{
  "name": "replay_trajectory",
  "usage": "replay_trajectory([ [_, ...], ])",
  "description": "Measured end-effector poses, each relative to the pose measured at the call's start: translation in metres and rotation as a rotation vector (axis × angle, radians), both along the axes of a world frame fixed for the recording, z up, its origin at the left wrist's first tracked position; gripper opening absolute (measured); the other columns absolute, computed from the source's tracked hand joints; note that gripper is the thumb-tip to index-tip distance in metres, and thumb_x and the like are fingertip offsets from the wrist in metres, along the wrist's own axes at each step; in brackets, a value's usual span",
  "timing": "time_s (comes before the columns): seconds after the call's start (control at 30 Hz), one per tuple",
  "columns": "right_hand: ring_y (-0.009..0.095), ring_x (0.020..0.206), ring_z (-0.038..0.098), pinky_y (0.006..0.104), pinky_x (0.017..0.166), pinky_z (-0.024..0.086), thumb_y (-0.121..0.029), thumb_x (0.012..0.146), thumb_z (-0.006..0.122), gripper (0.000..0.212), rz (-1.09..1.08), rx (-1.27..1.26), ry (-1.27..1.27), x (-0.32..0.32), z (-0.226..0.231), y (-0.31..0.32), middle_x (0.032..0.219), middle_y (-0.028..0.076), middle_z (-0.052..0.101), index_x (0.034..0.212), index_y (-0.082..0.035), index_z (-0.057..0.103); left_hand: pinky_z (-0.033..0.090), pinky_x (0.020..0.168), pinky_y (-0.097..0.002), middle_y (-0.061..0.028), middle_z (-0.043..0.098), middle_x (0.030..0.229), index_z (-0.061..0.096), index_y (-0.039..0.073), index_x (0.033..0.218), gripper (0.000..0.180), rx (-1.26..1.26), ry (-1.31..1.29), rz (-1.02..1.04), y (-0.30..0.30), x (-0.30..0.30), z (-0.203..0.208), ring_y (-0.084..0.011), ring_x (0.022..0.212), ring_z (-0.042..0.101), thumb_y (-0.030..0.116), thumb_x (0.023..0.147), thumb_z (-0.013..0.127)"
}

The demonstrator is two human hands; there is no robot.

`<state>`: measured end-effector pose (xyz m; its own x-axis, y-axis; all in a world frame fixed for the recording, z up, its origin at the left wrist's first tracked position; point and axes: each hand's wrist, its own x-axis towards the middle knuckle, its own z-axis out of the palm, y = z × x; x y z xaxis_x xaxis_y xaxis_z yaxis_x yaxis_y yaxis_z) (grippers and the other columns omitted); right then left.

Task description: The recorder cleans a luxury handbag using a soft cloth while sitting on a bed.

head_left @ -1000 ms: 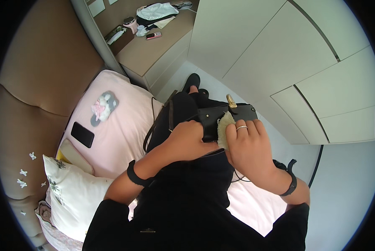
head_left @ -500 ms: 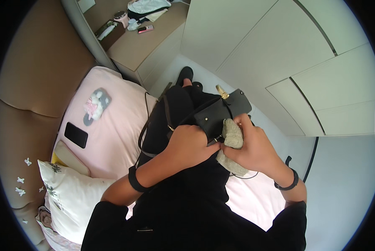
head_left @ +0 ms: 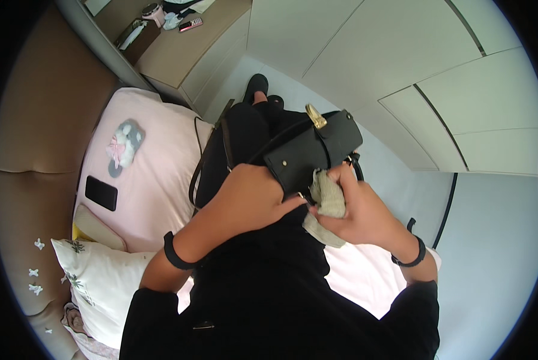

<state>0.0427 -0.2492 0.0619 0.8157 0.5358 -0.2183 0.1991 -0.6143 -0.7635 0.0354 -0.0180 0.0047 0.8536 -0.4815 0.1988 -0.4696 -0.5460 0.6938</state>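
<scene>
A black handbag (head_left: 298, 163) with a gold clasp (head_left: 316, 116) rests across my lap, tilted. My left hand (head_left: 258, 191) grips its near left corner; the thumb points toward the cloth, and the other fingers are hidden by the bag. In my right hand (head_left: 360, 209) is a bunched beige-green cloth (head_left: 329, 198), pinched between thumb and fingers against the bag's near side. Part of the cloth hangs below that hand. The bag's thin black strap (head_left: 196, 174) loops over the bed on the left.
I sit on a bed with a pink sheet (head_left: 155, 198). On it lie a black phone (head_left: 101, 193), a grey-and-pink plush item (head_left: 125, 147) and a white pillow (head_left: 110, 282). A dressing table (head_left: 188, 54) stands ahead left; white cabinets (head_left: 341, 72) line the far right.
The view has shifted slightly. My left hand has moved a little left along with the bag, and its thumb sits farther from the cloth. My right hand keeps hold of the cloth.
</scene>
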Motion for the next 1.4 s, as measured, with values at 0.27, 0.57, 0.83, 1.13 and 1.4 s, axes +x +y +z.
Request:
replay_trajectory([
  [0.27, 0.040, 0.098, 0.064, 0.0462, 0.087, 0.051, -0.006, 0.070, 0.083, 0.051, 0.306, -0.079, -0.379, 0.010, -0.027, -0.071, 0.102, 0.014, 0.066, 0.105, -0.007, 0.047, 0.053, 0.059, -0.0404, -0.0130, 0.066, 0.065, 0.070, 0.001, 0.083, 0.033, -0.073, 0.067, 0.100, 0.008, 0.010, 0.010, -0.0347, 0.063, 0.066, 0.032, 0.082, 0.078],
  [0.57, 0.038, 0.090, 0.068, 0.0490, 0.090, 0.052, -0.011, 0.062, 0.092, 0.067, 0.242, 0.276, -0.465, -0.007, -0.015, -0.067, 0.093, 0.012, 0.069, 0.107, -0.015, 0.044, 0.048, 0.072, -0.0409, -0.0133, 0.067, 0.078, 0.067, 0.002, 0.076, 0.031, -0.175, 0.081, 0.101, 0.034, 0.004, 0.044, -0.0340, 0.079, 0.064, 0.028, 0.076, 0.084],
  [0.83, 0.034, 0.093, 0.069, 0.0491, 0.095, 0.053, -0.014, 0.061, 0.092, 0.038, 0.125, 0.384, -0.393, -0.018, -0.008, -0.055, 0.097, 0.012, 0.070, 0.074, -0.005, 0.057, 0.046, 0.073, -0.0394, -0.0086, 0.060, 0.080, 0.057, 0.003, 0.118, 0.057, -0.229, -0.093, -0.050, -0.055, -0.035, 0.058, -0.0288, 0.075, 0.059, 0.042, 0.082, 0.081],
  [1.13, 0.030, 0.100, 0.070, 0.0540, 0.112, 0.039, -0.004, 0.076, 0.084, 0.033, -0.274, 0.113, -0.897, -0.024, -0.046, -0.079, 0.109, 0.018, 0.069, 0.098, 0.000, 0.059, 0.043, 0.047, -0.0304, -0.0035, 0.055, 0.058, 0.053, 0.002, 0.125, 0.057, -0.419, 0.288, -0.141, -0.082, -0.050, 0.057, -0.0197, 0.049, 0.059, 0.034, 0.087, 0.079],
  [1.4, 0.025, 0.098, 0.069, 0.0347, 0.085, 0.056, 0.001, 0.078, 0.083, 0.031, -0.476, 0.345, -0.772, -0.023, -0.070, -0.071, 0.112, 0.023, 0.068, 0.099, 0.002, 0.061, 0.042, 0.049, -0.0324, -0.0037, 0.056, 0.055, 0.060, 0.002, 0.128, 0.043, -0.322, 0.209, -0.100, -0.084, -0.052, 0.043, -0.0219, 0.047, 0.056, 0.021, 0.092, 0.073],
])
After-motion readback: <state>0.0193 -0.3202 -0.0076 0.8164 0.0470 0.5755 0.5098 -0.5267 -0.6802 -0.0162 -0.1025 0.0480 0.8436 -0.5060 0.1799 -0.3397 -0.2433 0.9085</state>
